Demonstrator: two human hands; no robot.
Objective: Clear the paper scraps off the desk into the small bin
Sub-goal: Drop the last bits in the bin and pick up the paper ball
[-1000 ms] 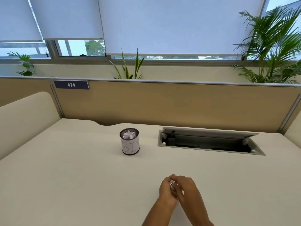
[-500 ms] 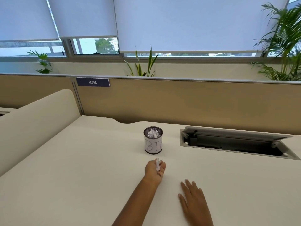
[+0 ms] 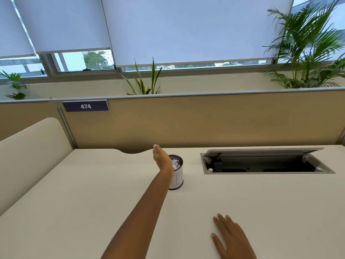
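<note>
The small bin (image 3: 177,181), a white-wrapped cylinder with a dark mesh rim, stands mid-desk and holds white crumpled paper scraps (image 3: 175,163). My left hand (image 3: 162,159) is raised edge-on just above the bin's left rim, with the forearm covering the bin's left side. Its fingers are turned away from me. A pale tip shows at its top, and I cannot tell whether that is paper. My right hand (image 3: 231,238) lies flat on the desk near the front, fingers spread, holding nothing.
A cable hatch (image 3: 265,165) with its lid propped open is sunk into the desk (image 3: 84,202) right of the bin. A tan partition (image 3: 205,120) labelled 474 closes the back, and a cream side panel (image 3: 31,146) stands on the left.
The hands came apart from a shared grip on a scrap. My left hand carried it forward and up to the bin's rim, while my right hand settled flat on the desk.
</note>
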